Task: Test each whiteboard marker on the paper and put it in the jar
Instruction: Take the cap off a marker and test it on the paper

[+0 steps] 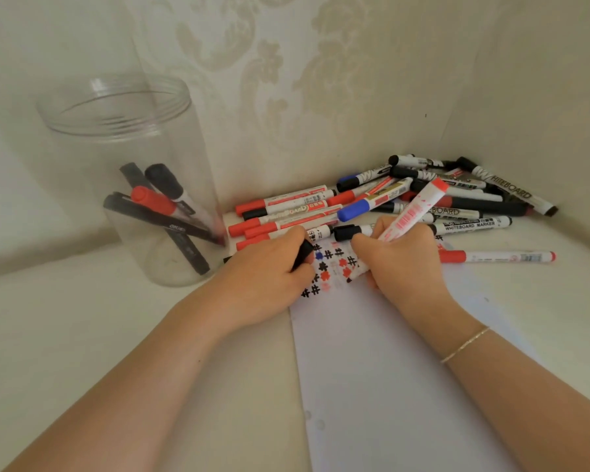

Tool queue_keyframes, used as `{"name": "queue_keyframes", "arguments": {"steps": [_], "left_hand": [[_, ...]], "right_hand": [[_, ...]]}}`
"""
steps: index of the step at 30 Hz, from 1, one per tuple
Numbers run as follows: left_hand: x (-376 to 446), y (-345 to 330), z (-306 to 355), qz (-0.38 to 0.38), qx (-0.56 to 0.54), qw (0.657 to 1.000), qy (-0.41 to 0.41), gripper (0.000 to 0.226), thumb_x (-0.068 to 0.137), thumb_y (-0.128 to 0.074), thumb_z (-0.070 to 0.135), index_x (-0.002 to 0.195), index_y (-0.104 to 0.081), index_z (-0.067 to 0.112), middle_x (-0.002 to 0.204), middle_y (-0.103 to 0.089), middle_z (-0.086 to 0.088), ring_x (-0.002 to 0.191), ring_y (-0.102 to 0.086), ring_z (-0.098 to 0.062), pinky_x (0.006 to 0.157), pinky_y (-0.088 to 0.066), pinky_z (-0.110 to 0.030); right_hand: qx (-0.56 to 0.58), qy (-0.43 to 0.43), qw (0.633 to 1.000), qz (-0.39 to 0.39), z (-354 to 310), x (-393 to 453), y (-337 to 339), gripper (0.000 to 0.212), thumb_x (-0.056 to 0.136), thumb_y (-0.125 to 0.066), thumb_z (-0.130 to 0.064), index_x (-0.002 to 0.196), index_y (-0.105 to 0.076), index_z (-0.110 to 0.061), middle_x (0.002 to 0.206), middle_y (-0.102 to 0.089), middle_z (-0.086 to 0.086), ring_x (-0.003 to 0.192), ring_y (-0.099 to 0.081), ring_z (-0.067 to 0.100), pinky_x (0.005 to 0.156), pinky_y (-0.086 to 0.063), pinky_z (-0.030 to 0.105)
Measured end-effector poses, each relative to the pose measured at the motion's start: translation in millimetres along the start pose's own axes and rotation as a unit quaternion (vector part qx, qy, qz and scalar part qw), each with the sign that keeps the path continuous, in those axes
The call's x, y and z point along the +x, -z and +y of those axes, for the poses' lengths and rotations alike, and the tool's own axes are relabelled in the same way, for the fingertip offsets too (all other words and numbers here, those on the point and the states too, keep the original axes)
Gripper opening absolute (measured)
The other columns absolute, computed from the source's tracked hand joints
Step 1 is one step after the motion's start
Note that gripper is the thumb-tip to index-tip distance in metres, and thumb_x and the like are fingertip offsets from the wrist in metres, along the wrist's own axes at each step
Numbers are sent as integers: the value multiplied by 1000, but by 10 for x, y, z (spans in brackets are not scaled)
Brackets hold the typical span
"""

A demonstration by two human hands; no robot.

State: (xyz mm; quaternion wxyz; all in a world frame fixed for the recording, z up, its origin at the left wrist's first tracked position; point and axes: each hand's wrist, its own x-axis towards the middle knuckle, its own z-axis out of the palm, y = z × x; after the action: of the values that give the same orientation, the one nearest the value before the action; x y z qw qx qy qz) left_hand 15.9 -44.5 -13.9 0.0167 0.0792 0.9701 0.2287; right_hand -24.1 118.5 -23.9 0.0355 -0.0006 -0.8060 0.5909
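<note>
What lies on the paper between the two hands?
In the head view, rows of black, red and blue test marks on the paper lie between left hand and right hand.

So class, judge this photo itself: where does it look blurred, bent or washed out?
Head view: soft, even light; the clear jar looks hazy, its rim smeared; wide-angle bending curves the paper edge and forearms; the marker in the right hand is slightly blurred.

A clear, glossy plastic jar (126, 172) is seen at ten o'clock. The markers (382, 202) at one o'clock are cased in smooth, shiny plastic. Matt white paper (389, 369) is laid on a matt cream surface (82, 318). A thin metallic bracelet (465, 345) is worn.
</note>
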Motion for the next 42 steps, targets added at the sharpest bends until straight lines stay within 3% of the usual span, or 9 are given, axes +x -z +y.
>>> {"name": "queue_keyframes", "arguments": {"steps": [5, 9, 13, 16, 19, 24, 32, 38, 42], "left_hand": [[-4, -7, 13, 0, 25, 1000, -7, 17, 95, -43, 37, 88, -39, 22, 81, -58, 4, 73, -55, -17, 66, -45, -39], [-11, 5, 27, -2, 35, 999, -4, 22, 95, -43, 37, 79, -32, 28, 75, -54, 5, 68, -51, -15, 60, -42, -35], [-8, 8, 47, -4, 36, 999, -3, 19, 95, -43, 37, 82, -33, 28, 78, -56, 5, 70, -53, -15, 62, -44, -36], [-6, 8, 45, 1, 31, 1000, 0, 17, 95, -43, 36, 85, -37, 24, 78, -57, 4, 71, -54, -16, 63, -44, -37], [-11, 12, 45, 3, 26, 1000, 2, 17, 95, -42, 37, 84, -37, 25, 79, -57, 5, 72, -55, -16, 65, -47, -40], [-35, 31, 68, 1, 21, 1000, 14, 18, 95, -42, 36, 81, -35, 27, 83, -59, 6, 75, -56, -15, 69, -49, -41], [-30, 29, 75, 1, 26, 1000, 14, 16, 95, -41, 36, 84, -38, 26, 82, -58, 6, 72, -56, -14, 64, -47, -36], [-17, 25, 82, 2, 32, 999, 13, 14, 95, -40, 36, 87, -39, 26, 83, -58, 7, 72, -56, -12, 61, -45, -32], [-19, 27, 90, 3, 30, 999, 14, 16, 96, -39, 37, 84, -38, 25, 82, -57, 6, 71, -55, -12, 60, -44, -31]], "right_hand": [[-34, 22, 999, 8, 10, -9, -22, 22, 77, -62, -9, 63, -45, -6, 52, -45, 8, 40, -38, 12, 40, -33, 20], [-55, 66, 996, 18, 15, -23, -29, 21, 78, -58, -5, 64, -43, -6, 55, -34, 7, 52, -31, 17, 46, -29, 24], [-37, 45, 998, 7, 8, -6, 9, 18, 77, -62, -8, 66, -48, -5, 57, -47, 14, 47, -41, 21, 43, -37, 25], [-35, 49, 998, -12, 8, -12, 3, 21, 78, -63, -7, 67, -49, 4, 58, -49, 19, 42, -44, 19, 38, -39, 21], [-52, 87, 995, 7, 15, -32, -41, 27, 78, -61, -4, 67, -44, 12, 56, -41, 20, 50, -38, 22, 46, -35, 26], [-78, 105, 991, 29, 27, -36, -66, 29, 80, -57, -3, 60, -37, -5, 52, -31, 5, 49, -28, 13, 45, -28, 20], [-28, 74, 997, 11, 33, 2, -28, 29, 78, -64, -7, 70, -45, 14, 58, -55, 29, 38, -46, 20, 41, -42, 28], [-66, 75, 995, 8, 38, 5, -31, 24, 76, -62, -5, 62, -47, 8, 54, -39, 11, 49, -34, 16, 43, -31, 22], [-37, 71, 997, 21, 37, 7, -27, 29, 78, -63, -8, 69, -46, 14, 59, -48, 30, 48, -43, 26, 43, -42, 33]]}}
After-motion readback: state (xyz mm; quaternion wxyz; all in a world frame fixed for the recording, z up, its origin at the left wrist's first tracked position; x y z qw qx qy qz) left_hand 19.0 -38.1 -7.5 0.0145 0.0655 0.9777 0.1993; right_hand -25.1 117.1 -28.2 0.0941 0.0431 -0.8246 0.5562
